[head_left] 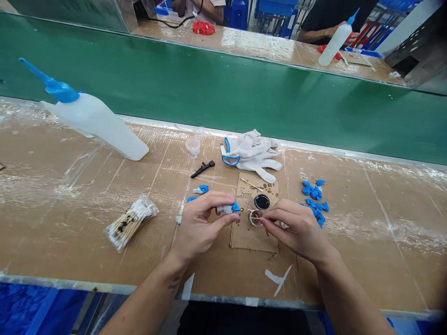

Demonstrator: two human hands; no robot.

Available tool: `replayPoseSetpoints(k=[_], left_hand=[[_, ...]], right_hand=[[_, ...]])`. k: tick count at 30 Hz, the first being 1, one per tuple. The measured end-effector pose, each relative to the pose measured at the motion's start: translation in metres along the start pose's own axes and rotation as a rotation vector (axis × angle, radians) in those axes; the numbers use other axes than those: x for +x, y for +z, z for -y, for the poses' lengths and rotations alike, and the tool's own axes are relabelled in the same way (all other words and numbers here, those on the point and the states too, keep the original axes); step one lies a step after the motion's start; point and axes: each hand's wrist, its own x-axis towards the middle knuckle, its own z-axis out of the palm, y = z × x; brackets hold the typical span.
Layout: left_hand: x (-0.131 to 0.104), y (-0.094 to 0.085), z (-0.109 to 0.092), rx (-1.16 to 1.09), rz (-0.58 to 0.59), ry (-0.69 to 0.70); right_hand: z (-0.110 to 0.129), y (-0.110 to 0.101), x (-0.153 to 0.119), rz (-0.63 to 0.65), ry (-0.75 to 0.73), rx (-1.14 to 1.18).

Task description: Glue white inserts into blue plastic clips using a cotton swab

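My left hand pinches a small blue and whitish plastic part between thumb and fingers, its blue end facing right. My right hand is closed on a thin pale stick, apparently a cotton swab, whose far end is in a small clear cup. Just behind that cup stands another cup of black liquid. Both cups rest on a stained cardboard piece, where another cotton swab lies. Beside my left hand are similar blue and white parts, some partly hidden.
Small blue pieces are piled on the right. White gloves, a black plastic piece, a bag of cotton swabs and a squeeze bottle lie around. Beyond the green belt, other people work with red pieces.
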Motion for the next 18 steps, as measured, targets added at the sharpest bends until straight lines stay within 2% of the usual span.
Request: replayPoseSetpoints(k=[4,10,18], left_hand=[[-0.002,-0.001,0.0,0.07,0.028,0.068],[-0.011,0.012,0.0,-0.002,0.0,-0.01],[-0.02,0.028,0.0,0.013,0.056,0.054]], right_hand=[[0.002,-0.013,-0.004,-0.12,0.102,0.117],[0.008,-0.032,-0.009,-0.317,0.217,0.273],[0.031,-0.027,0.004,-0.385,0.191,0.344]])
